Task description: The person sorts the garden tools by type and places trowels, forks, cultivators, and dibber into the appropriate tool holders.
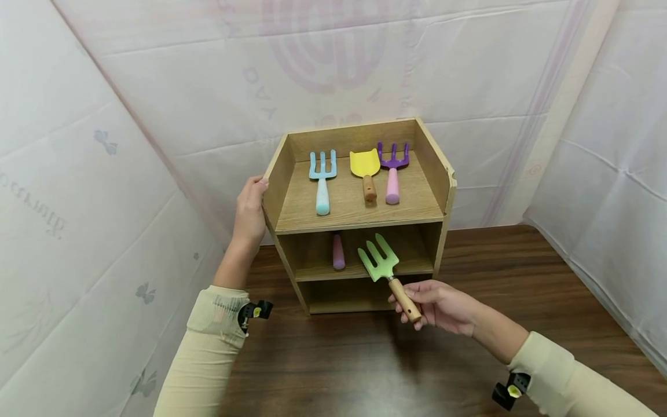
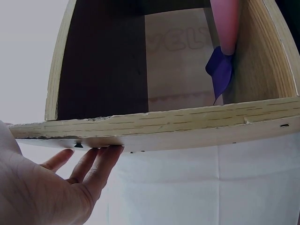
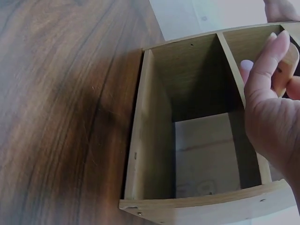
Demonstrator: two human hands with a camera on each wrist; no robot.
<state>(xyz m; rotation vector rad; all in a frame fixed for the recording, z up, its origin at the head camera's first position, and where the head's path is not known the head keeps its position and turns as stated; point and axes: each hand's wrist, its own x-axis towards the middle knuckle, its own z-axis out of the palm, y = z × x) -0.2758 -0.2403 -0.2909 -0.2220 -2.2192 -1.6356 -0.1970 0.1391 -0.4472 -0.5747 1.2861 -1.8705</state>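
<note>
My right hand (image 1: 438,304) grips the wooden handle of a light-green garden hand fork (image 1: 384,263), its tines pointing up toward the middle compartment of a small wooden shelf (image 1: 359,225). At the shelf's left side, my left hand (image 1: 251,211) holds the side panel, its fingers against the outer face in the left wrist view. On the top board lie a light-blue hand fork (image 1: 323,179), a yellow shovel (image 1: 366,165) with a wooden handle, and a purple fork (image 1: 393,168) with a pink handle. A pink-handled tool (image 1: 339,252) with a purple head (image 2: 220,70) lies in the middle compartment.
The shelf stands on a dark wood-grain table (image 1: 333,365) against a sheet-covered back wall (image 1: 219,81). White printed sheeting (image 1: 88,231) also covers the left side, and more hangs on the right (image 1: 609,168). The bottom compartment (image 3: 206,154) lies below the middle one.
</note>
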